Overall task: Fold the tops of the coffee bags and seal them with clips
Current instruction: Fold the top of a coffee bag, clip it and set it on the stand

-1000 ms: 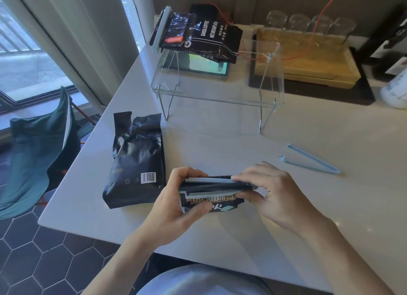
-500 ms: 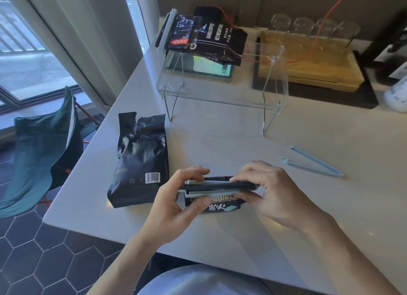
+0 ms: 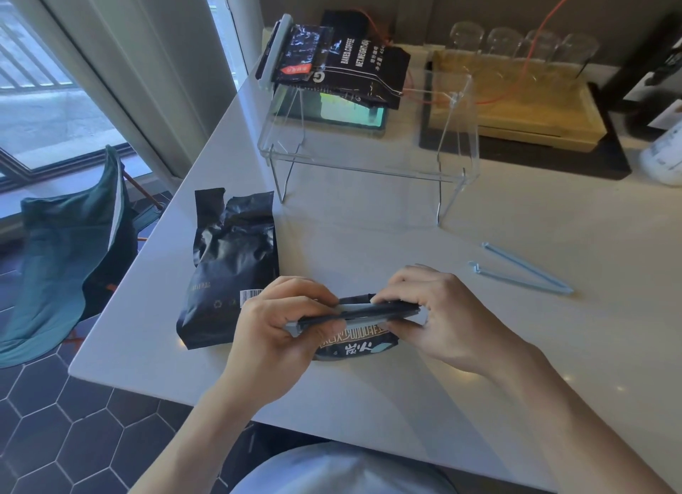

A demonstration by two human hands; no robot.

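Left hand [image 3: 275, 331] and right hand [image 3: 439, 316] are each pinching an end of a pale blue clip [image 3: 360, 318] lying across the folded top of a small coffee bag [image 3: 356, 348] resting on the table [image 3: 479, 346]. An open black bag [image 3: 230, 272] is lying just left of the small bag. A spare clip [image 3: 522, 274] is sitting open well right of it.

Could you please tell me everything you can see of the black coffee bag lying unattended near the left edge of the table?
The crumpled matte black coffee bag lies flat on the pale grey table, its unfolded, unclipped top pointing away from the person. It looks like foil or plastic film, creased, with a white barcode label near its bottom end. The left hand overlaps its lower right corner in this view; whether they touch is unclear.
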